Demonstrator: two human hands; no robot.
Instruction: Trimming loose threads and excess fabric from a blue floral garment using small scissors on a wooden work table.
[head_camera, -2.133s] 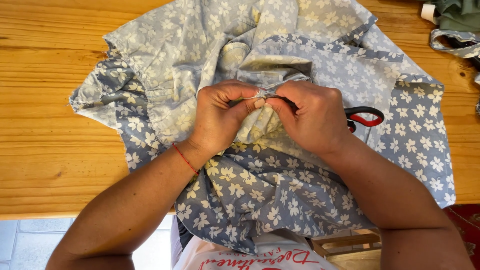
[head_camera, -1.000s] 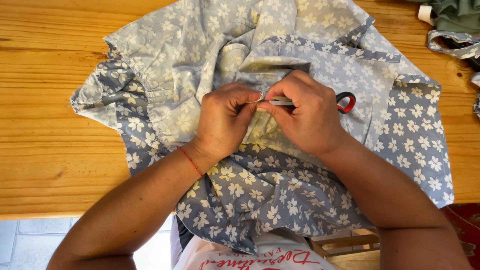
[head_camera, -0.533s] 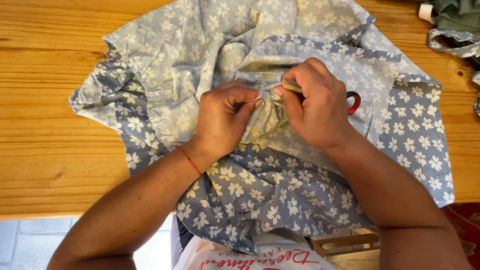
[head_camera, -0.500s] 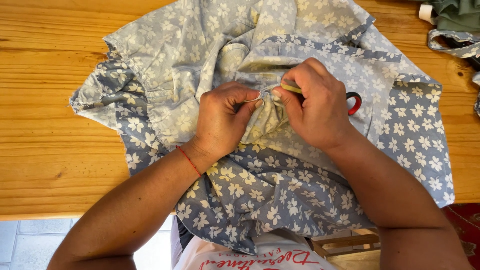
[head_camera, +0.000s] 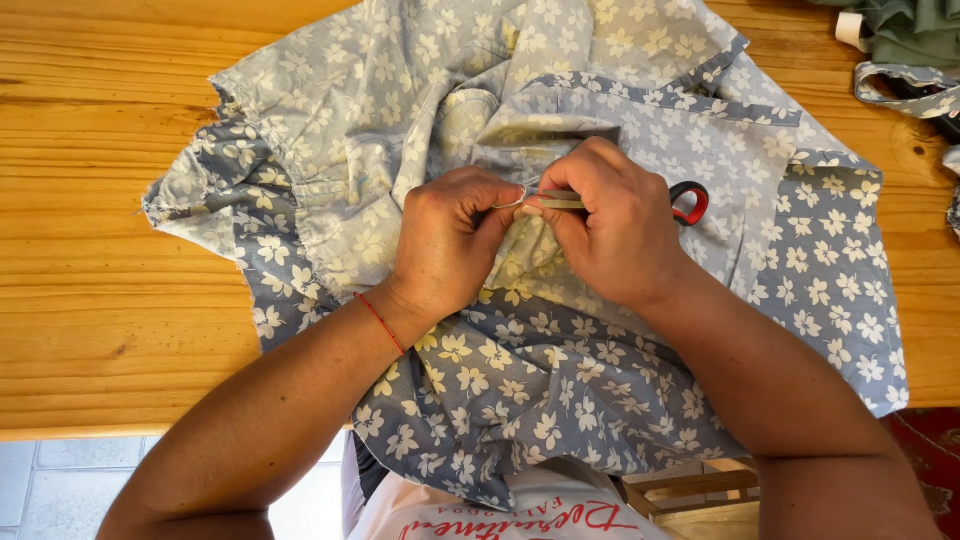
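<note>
The blue floral garment (head_camera: 560, 400) lies spread and bunched on the wooden table (head_camera: 100, 250), hem hanging off the near edge toward the person. Landmark = the gathered seam at the garment's middle, where both hands meet.

Left hand (head_camera: 450, 240): closed, thumb & forefinger pinched on a fold of fabric right at the seam, prob. to keep the cloth taut and lifted so the blades reach only thread or 1 layer. Thin red cord (head_camera: 380, 322) sits on that wrist, nearer the person than the seam.

Right hand (head_camera: 615, 225): fist closed round small scissors (head_camera: 560, 203), metal blades pointing left into the seam, touching the pinched fold. Red-and-black handle loop (head_camera: 690, 202) sticks out just right of the hand. Whether the blades are open or closed: can't tell, fingers cover them.

Far right of the seam, at the table corner: green cloth (head_camera: 900, 30) w/ a floral strip (head_camera: 905, 85) beside it, well apart from the hands.

Containers: none clearly in view. Below the seam, past the table edge, a wooden frame (head_camera: 690, 490) shows; contents not visible.
</note>
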